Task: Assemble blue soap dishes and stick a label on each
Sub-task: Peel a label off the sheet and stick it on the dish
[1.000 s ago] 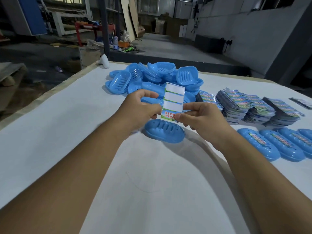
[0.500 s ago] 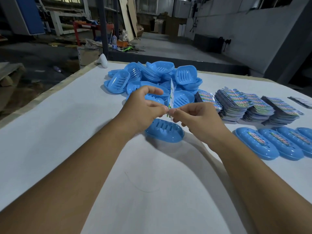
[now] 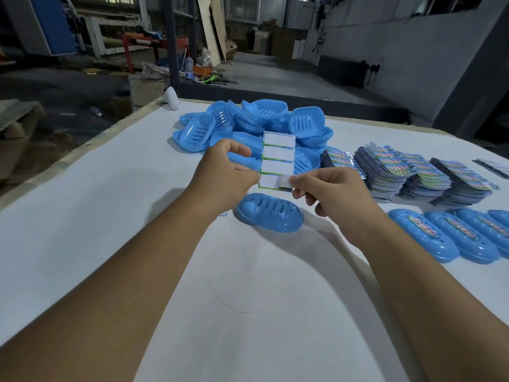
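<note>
My left hand pinches the lower left edge of a label sheet, held upright with its peeled white slots facing me. My right hand pinches the last label at the sheet's bottom, partly peeled away. Just below both hands an assembled blue soap dish lies on the white table with its slotted side up and no label on it.
A heap of loose blue dish halves sits behind the hands. Stacks of label sheets stand at the right. Several labelled dishes lie in a row at the right edge. The table's left edge runs diagonally.
The sheet turned edge-on half a second ago and now faces me flat again. The bottom label, still printed-side on the sheet a second ago, is now being peeled off by my right hand.
</note>
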The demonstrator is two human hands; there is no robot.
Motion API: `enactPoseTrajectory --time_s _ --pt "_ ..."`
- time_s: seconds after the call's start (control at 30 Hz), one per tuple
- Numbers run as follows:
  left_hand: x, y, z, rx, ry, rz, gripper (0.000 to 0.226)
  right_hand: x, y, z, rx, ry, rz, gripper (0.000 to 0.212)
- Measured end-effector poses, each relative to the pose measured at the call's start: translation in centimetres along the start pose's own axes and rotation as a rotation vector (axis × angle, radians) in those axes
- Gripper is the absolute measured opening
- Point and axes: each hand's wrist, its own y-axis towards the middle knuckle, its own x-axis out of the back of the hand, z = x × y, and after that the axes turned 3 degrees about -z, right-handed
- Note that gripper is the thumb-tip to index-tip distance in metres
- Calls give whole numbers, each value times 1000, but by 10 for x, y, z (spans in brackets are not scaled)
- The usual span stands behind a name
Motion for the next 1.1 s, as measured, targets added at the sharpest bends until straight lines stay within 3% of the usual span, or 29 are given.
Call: enactPoseTrajectory --time_s 0.4,0.53,0.7,0.87,1.1 --pt "20 16 13 9 332 -67 31 7 2 0 -79 46 8 23" --pt "31 18 12 25 399 -161 32 6 2 2 -104 73 3 19" --pt "47 16 11 57 794 -225 37 5 0 4 -127 43 -1 18" --pt "52 19 15 134 1061 -112 21 3 -2 4 -125 36 8 18" --pt "55 17 14 116 1281 -102 26 2 -3 5 -110 28 2 22"
